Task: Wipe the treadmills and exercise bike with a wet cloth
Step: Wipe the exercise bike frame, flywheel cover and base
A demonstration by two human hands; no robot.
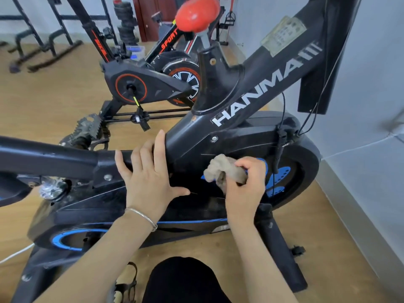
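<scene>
**Cloth pressed to the bike's side cover**

The crumpled beige cloth (225,170) is sitting right of centre in the frame, bunched against the black side cover of the exercise bike (251,95), just beside the blue flywheel markings. The right hand (246,186) is gripping it, fingers curled round the wad. The left hand (145,171), at centre, is lying flat with fingers spread wide on the frame joint, holding nothing; a thin bracelet (143,217) is circling its wrist. A red knob (196,13) is standing at the top of the frame. A second bike (150,82) with orange trim is standing at upper centre-left on the wooden floor (43,101).
</scene>
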